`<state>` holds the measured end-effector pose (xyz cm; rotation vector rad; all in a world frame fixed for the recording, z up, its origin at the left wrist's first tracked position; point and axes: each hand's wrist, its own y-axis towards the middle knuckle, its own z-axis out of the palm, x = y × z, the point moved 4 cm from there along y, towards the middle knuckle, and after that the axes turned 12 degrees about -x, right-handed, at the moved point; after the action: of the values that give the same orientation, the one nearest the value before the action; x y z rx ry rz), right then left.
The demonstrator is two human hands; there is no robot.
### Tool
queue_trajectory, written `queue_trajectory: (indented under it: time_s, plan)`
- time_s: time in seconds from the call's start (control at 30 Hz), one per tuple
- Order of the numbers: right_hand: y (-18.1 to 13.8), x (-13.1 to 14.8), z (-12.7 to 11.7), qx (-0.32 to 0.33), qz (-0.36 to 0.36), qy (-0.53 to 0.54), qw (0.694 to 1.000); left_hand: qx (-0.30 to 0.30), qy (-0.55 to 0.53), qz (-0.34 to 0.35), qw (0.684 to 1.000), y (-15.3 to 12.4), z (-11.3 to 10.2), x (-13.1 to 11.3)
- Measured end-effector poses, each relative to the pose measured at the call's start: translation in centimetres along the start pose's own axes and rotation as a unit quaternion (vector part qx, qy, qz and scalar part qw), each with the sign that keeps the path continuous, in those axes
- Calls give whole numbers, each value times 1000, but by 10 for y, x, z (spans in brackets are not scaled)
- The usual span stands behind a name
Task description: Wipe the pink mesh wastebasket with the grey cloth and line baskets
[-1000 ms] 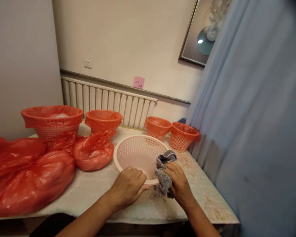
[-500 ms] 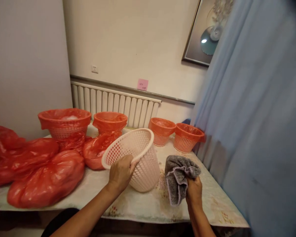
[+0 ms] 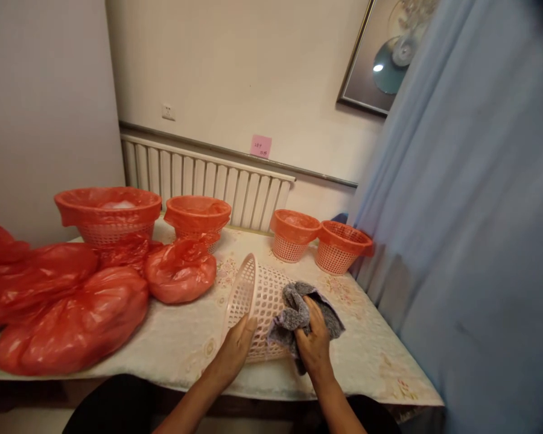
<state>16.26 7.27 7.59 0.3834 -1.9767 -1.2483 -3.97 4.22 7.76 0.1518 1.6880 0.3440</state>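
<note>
A light pink lattice plastic basket (image 3: pixel 269 289) lies tipped on its side over the table, its mouth facing left. My left hand (image 3: pixel 236 349) is closed on the basket's rim at the near side. Bunched in my right hand (image 3: pixel 315 340) is a grey cloth (image 3: pixel 296 304) with a pale purple edge, pressed against the basket's outer wall near its base. The cloth hides the basket's bottom and part of my right fingers.
Baskets lined with red plastic bags stand along the back: a large one (image 3: pixel 111 229), a second (image 3: pixel 199 208), and two smaller ones (image 3: pixel 289 247) (image 3: pixel 337 259). Several filled red bags (image 3: pixel 81 319) cover the table's left. A blue curtain (image 3: pixel 457 211) hangs at the right.
The basket has turned from tilted upward to lying sideways, its mouth now to the left. My right hand has brought the cloth left from beside the basket onto its wall.
</note>
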Motion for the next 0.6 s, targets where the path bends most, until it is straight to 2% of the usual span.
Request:
queue_trajectory:
  time_s: [0.2,0.3,0.37,0.43,0.53,0.6]
  plan:
    - [-11,64,36,60,-92,2,994,-18,-75,19,997,3,7,13]
    - [-10,72,47,66,-102,-18,992,-42,-53,10,998,2,5,19]
    - [-2,59,49,72,-105,-33,991,-52,-10,-9,999,1,4,19]
    - [12,29,43,65,-86,-60,992,-48,18,-25,998,-1,4,17]
    - [31,-30,18,3,-10,-105,994,-39,18,-26,999,-6,7,13]
    - [33,-64,-2,-35,45,-123,991,-34,7,-21,999,-9,9,12]
